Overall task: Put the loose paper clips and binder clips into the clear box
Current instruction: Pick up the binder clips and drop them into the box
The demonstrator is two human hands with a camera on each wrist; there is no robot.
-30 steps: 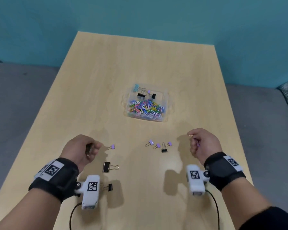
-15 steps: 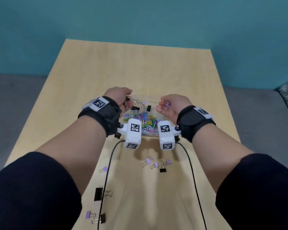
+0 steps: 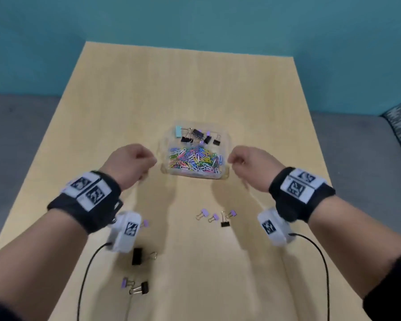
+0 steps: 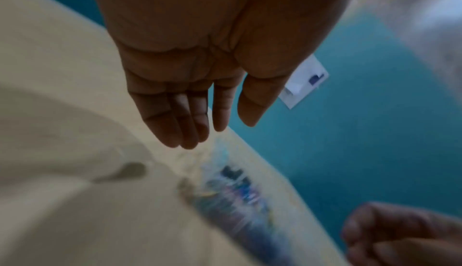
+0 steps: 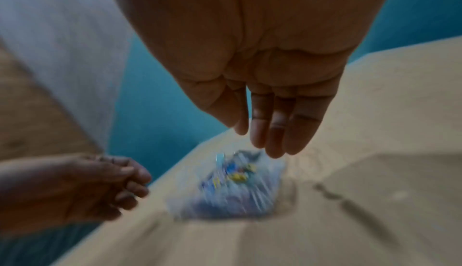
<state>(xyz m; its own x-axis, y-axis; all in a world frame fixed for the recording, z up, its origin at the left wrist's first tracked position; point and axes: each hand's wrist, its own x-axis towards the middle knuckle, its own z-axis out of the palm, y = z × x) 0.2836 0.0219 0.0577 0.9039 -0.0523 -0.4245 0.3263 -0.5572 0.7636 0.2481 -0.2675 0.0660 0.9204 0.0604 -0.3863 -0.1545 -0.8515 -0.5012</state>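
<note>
The clear box [image 3: 228,144] sits mid-table, with coloured paper clips [image 3: 195,159] in its near part and binder clips [image 3: 196,135] in its far part. My left hand [image 3: 149,166] hovers just left of the box and my right hand [image 3: 234,162] just right of it. In the wrist views the left hand [image 4: 200,124] and the right hand [image 5: 262,134] have relaxed fingers and hold nothing. Loose on the table are small purple binder clips [image 3: 204,213] beside a black one [image 3: 225,223], a large black binder clip [image 3: 137,256], and a purple and black pair [image 3: 136,286].
One more purple clip [image 3: 145,223] peeks out beside the left wrist camera [image 3: 125,230]. Cables run from both wrist cameras toward the table's near edge. The wooden table [image 3: 195,84] stands against a teal wall, with grey seating on both sides.
Both hands held clips above the box half a second ago. They have since drawn back to either side of it, empty, and more binder clips lie in the box's far part.
</note>
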